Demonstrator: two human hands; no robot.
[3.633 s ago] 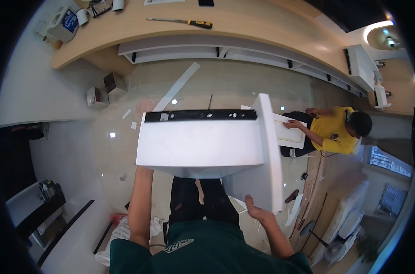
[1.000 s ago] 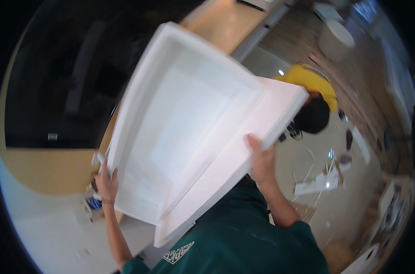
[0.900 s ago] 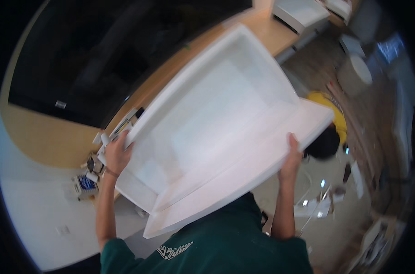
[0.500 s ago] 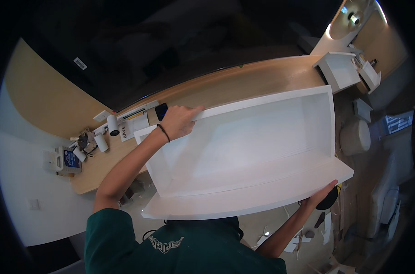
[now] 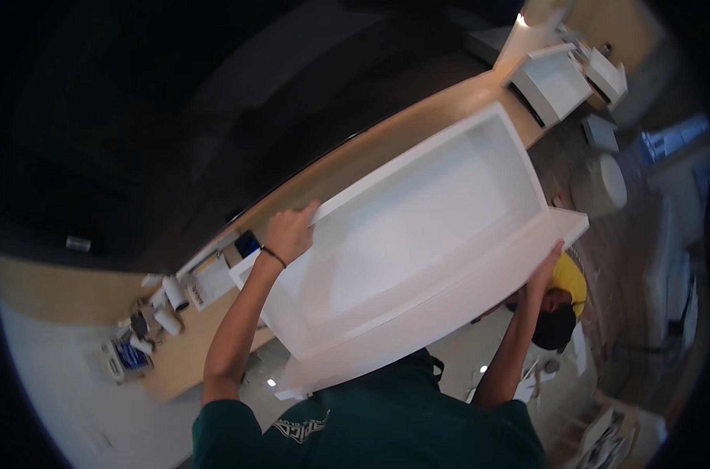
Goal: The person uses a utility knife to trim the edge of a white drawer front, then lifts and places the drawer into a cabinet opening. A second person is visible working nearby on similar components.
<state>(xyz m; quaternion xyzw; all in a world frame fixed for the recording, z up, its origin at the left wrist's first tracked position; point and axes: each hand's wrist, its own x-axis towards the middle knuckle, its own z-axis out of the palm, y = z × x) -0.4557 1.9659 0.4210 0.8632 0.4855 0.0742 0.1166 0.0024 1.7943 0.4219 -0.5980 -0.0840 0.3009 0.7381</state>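
Note:
A white drawer [image 5: 441, 301] with a wide front panel is held up in front of my chest, its hollow inside facing up. It slants, with the right end higher in the view than the left. My left hand [image 5: 291, 234] grips the drawer's far rim towards its left end, index finger stretched along the edge. My right hand [image 5: 544, 273] holds the front panel near its right end; most of its fingers are hidden beneath the panel. No contents show in the drawer.
A long wooden counter [image 5: 175, 363] runs behind the drawer, with white cylinders, a phone [image 5: 247, 244] and a jug [image 5: 120, 358] at its left. Another white drawer [image 5: 554, 86] sits at the far right. A person in yellow [image 5: 570, 281] is low beside my right hand; scraps litter the floor.
The drawer has tilted, its right end rising in the view, with both hands still on it. The view has turned too. More of the person in yellow shows now.

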